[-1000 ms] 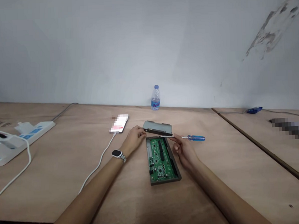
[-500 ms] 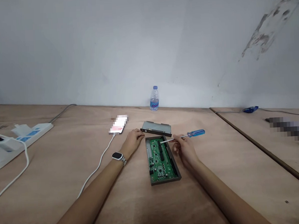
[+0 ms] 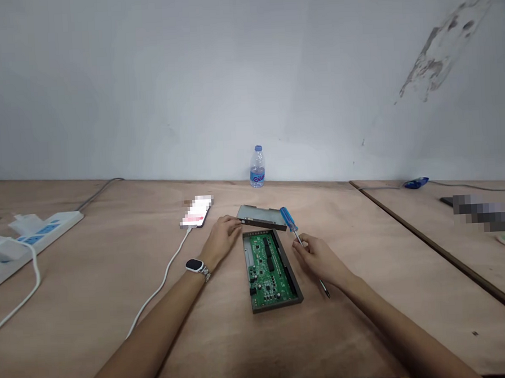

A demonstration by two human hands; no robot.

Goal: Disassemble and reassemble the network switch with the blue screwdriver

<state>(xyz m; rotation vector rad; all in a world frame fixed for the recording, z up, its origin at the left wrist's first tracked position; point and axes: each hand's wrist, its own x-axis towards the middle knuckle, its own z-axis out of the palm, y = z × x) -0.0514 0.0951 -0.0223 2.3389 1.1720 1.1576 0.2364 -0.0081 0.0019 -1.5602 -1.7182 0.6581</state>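
My right hand is closed round the metal shaft of a screwdriver. Its translucent blue handle points up and away, and the dark tip sticks out below my palm. Left of that hand lies an open metal case with a green circuit board inside. My left hand rests on the table with fingers bent together. Its fingertips are at the left end of a grey metal cover with a dark front strip, behind the case. Whether they pinch something there is hidden.
A phone on a white cable lies to the left. Farther left is a white power strip. A water bottle stands by the wall. At the right, a blue object and a blurred dark item lie past the table seam.
The screwdriver has swung round in my right hand: its tip was over the circuit board and now points back toward me, handle forward. My left hand has hardly moved. The view has shifted slightly.
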